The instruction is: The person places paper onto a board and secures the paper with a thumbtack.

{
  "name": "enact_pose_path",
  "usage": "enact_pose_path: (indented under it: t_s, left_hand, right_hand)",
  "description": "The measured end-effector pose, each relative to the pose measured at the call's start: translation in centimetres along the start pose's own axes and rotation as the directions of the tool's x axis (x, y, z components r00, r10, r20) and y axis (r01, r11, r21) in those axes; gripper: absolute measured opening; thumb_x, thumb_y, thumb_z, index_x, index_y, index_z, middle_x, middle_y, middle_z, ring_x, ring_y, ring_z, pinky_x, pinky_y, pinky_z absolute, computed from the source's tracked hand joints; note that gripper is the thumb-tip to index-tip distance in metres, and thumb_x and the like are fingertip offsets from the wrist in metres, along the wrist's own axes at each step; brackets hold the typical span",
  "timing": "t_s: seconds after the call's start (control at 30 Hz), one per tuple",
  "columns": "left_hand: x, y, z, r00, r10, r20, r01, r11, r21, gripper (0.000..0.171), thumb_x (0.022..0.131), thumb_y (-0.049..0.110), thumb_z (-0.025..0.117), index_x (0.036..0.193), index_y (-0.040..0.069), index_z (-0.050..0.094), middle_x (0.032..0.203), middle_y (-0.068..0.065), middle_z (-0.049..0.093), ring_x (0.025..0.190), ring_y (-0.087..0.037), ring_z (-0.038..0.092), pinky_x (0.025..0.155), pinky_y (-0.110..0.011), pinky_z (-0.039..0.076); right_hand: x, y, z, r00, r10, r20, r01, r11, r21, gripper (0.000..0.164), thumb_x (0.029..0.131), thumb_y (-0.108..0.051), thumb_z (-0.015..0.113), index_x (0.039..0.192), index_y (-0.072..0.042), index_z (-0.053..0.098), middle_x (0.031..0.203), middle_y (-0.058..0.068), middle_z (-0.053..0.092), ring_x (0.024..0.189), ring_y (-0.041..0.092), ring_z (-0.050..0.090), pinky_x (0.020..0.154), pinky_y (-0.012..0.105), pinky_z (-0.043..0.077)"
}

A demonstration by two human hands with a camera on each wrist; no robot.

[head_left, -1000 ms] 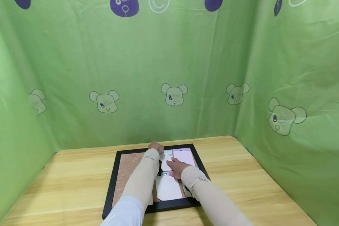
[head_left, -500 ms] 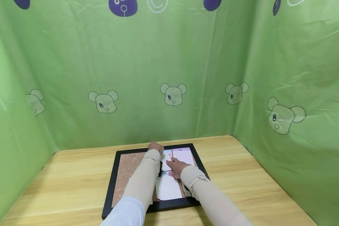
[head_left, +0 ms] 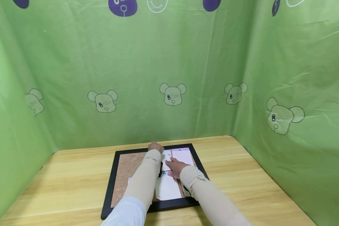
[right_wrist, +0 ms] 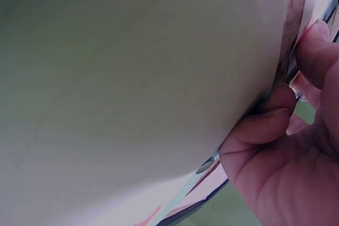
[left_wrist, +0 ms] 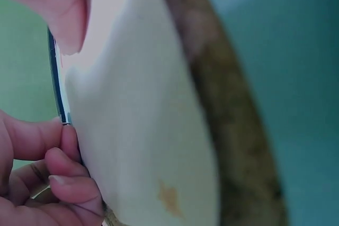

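Observation:
A black-framed cork board [head_left: 130, 164] lies on the table, bearing several white sheets. At its far edge my left hand [head_left: 156, 147] bends over the top of the upper middle sheet [head_left: 166, 155]. In the left wrist view, the left thumb and fingers [left_wrist: 37, 136] pinch together at a thumbtack, almost wholly hidden by the fingertips. My right hand [head_left: 177, 168] rests on that same sheet with its fingers extended over it. Below it lies another white sheet [head_left: 167, 186], with a round tack head [right_wrist: 205, 165] at its top edge in the right wrist view.
A purple-topped sheet [head_left: 183, 157] is tacked at the board's far right. The left arm [head_left: 142, 179] covers part of the cork and a sheet's edge. Wood-grain table [head_left: 62, 179] surrounds the board. Green curtains [head_left: 141, 119] stand behind and at both sides.
The hands stay almost where they were. The left forearm has shifted slightly right, and a sheet's pale edge now shows left of it. The view has drifted a little.

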State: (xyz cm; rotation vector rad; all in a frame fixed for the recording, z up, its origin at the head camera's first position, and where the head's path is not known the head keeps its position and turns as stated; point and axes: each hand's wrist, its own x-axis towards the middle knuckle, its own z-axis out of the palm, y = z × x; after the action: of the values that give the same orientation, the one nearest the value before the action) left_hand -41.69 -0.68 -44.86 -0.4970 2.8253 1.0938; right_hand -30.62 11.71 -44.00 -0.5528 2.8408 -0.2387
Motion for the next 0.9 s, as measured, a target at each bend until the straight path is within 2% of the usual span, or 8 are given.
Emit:
enact_pose_path:
  t_s: [0.27,0.43,0.53,0.67,0.7,0.73,0.8,0.9]
  left_hand:
    - [-0.7,-0.3,-0.2,1.000,0.009,-0.008,-0.009,0.998,0.057,0.046,0.081,0.016,0.070,0.118,-0.009,0.060,0.111,-0.026,0.057,0.097,-0.034,0.060,0.084,-0.040,0.054]
    - [0.4,-0.9,-0.5,0.999,-0.002,0.034,-0.003,0.989,0.145,0.044,0.083,0.018,0.068,0.116,-0.010,0.061,0.110,-0.026,0.058,0.095,-0.034,0.062,0.080,-0.040,0.056]
    - [4.7,-2.9,1.9,0.998,0.056,0.017,-0.058,0.985,0.164,0.038,0.079,0.018,0.068,0.108,-0.008,0.065,0.107,-0.025,0.060,0.091,-0.034,0.062,0.074,-0.037,0.056]
    - [13.3,-6.6,6.8,0.982,0.181,0.055,-0.189,0.960,0.206,0.038,0.075,0.027,0.072,0.097,-0.004,0.068,0.100,-0.019,0.064,0.087,-0.029,0.060,0.070,-0.033,0.055]
    - [14.8,-7.4,7.7,0.972,0.226,0.058,-0.233,0.944,0.234,0.037,0.074,0.029,0.071,0.092,-0.004,0.068,0.094,-0.018,0.064,0.082,-0.027,0.059,0.066,-0.031,0.054]
    - [15.2,-7.6,7.7,0.966,0.241,0.098,-0.258,0.935,0.242,0.039,0.077,0.031,0.070,0.094,-0.004,0.068,0.093,-0.018,0.064,0.080,-0.026,0.059,0.066,-0.030,0.053]
    - [13.9,-7.3,6.2,0.956,0.251,0.154,-0.282,0.929,0.239,0.046,0.079,0.036,0.070,0.099,-0.006,0.065,0.093,-0.016,0.063,0.079,-0.024,0.059,0.068,-0.030,0.053]
    - [6.3,-5.0,1.0,0.952,0.223,0.210,-0.268,0.937,0.224,0.046,0.086,0.035,0.067,0.106,-0.007,0.064,0.095,-0.017,0.063,0.081,-0.027,0.061,0.072,-0.034,0.054]
  right_hand:
    - [0.0,-0.3,0.3,1.000,-0.012,-0.005,0.012,1.000,-0.001,0.057,0.095,-0.026,0.062,0.147,-0.015,0.043,0.152,0.016,0.033,0.129,0.034,0.046,0.104,0.042,0.042]
    - [0.3,-0.3,0.6,1.000,-0.007,0.007,0.007,1.000,-0.024,0.058,0.095,-0.029,0.061,0.148,-0.018,0.041,0.154,0.013,0.031,0.131,0.031,0.045,0.103,0.040,0.042]
    - [0.5,-0.3,0.6,1.000,0.005,0.016,-0.004,1.000,-0.022,0.058,0.096,-0.030,0.060,0.149,-0.019,0.040,0.155,0.011,0.030,0.132,0.030,0.043,0.104,0.040,0.041]
    - [0.5,-0.3,0.4,1.000,0.015,0.020,-0.015,1.000,-0.009,0.058,0.096,-0.028,0.061,0.149,-0.018,0.040,0.155,0.012,0.030,0.134,0.031,0.041,0.105,0.042,0.040]
    - [0.4,-0.3,0.3,1.000,0.015,0.019,-0.015,1.000,-0.009,0.057,0.096,-0.028,0.061,0.148,-0.017,0.041,0.154,0.013,0.030,0.134,0.031,0.041,0.105,0.042,0.040]
    - [0.4,-0.3,0.2,1.000,0.012,0.018,-0.012,1.000,-0.009,0.057,0.096,-0.027,0.061,0.148,-0.017,0.041,0.154,0.013,0.030,0.134,0.031,0.040,0.106,0.042,0.039]
    - [0.5,-0.3,0.1,1.000,0.005,0.008,-0.005,1.000,-0.012,0.057,0.096,-0.027,0.061,0.148,-0.016,0.041,0.154,0.014,0.031,0.135,0.031,0.040,0.107,0.041,0.038]
    - [0.9,-0.3,0.0,1.000,-0.026,-0.010,0.025,1.000,-0.015,0.056,0.096,-0.026,0.061,0.147,-0.011,0.041,0.152,0.015,0.033,0.134,0.030,0.040,0.108,0.040,0.037]
